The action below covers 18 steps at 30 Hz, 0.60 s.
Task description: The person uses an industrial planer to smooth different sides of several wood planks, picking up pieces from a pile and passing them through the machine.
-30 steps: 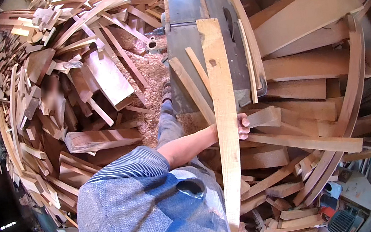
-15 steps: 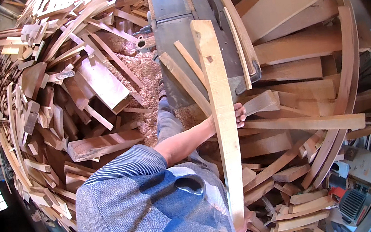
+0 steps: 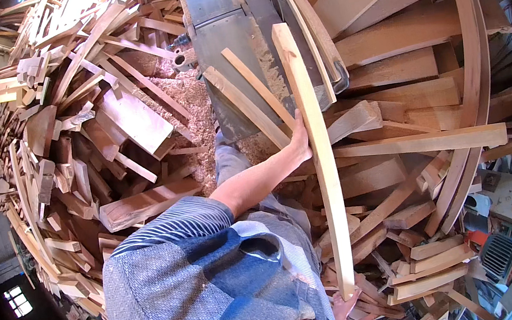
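Note:
A long, pale wooden board (image 3: 316, 151) is held lengthwise before me, its far end over the grey metal machine table (image 3: 220, 47). My left hand (image 3: 300, 137) grips it near the middle; the thumb lies against its left side and the other fingers are hidden behind the wood. At the board's near end, low in the picture, my right hand (image 3: 344, 309) is closed on it, partly out of sight. Two thin wooden strips, a wider one (image 3: 245, 106) and a narrower one (image 3: 256, 84), lie slanting on the machine table left of the board.
Stacked planks and thick beams (image 3: 396, 39) fill the right side. A large heap of offcuts (image 3: 72, 153) rises on the left, with wood shavings (image 3: 179, 105) beside the machine. A grey machine with a vented grille (image 3: 500, 255) stands at the lower right.
The board has rolled to show a narrower face, and its near end has shifted right. My left fingers, seen on its right side before, are now hidden; the thumb shows on the left.

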Each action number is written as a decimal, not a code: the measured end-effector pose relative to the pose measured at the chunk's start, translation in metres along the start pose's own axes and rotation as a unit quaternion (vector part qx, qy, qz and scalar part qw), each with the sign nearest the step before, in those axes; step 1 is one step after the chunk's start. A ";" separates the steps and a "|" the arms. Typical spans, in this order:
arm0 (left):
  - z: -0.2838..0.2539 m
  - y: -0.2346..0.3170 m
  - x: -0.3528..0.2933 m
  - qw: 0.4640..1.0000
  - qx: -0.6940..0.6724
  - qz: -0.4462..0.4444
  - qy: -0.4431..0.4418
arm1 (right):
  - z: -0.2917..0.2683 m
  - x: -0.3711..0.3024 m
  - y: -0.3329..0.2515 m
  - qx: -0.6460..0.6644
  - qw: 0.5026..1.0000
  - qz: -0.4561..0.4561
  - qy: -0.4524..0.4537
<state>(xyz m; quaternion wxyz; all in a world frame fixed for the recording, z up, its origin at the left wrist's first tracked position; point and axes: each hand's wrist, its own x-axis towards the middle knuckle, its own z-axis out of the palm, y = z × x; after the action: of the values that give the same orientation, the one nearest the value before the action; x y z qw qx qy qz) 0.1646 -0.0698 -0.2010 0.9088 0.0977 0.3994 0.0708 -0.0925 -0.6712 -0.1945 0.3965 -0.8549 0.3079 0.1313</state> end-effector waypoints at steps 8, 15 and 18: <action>0.008 -0.020 0.039 0.952 0.247 0.144 0.108 | 0.019 0.031 -0.019 0.028 0.999 0.017 -0.029; 0.012 0.029 0.071 0.680 0.610 0.356 0.197 | 0.040 0.069 -0.032 0.082 0.992 0.067 -0.075; 0.020 0.052 0.093 0.726 0.563 0.342 0.194 | 0.042 0.095 -0.045 0.117 0.982 0.101 -0.111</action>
<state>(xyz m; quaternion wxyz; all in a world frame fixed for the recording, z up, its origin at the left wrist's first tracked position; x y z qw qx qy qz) 0.2393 -0.0024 -0.2424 0.5033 0.7059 0.4733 0.1563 0.0106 -0.6569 -0.2397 0.5098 -0.7473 0.3600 0.2282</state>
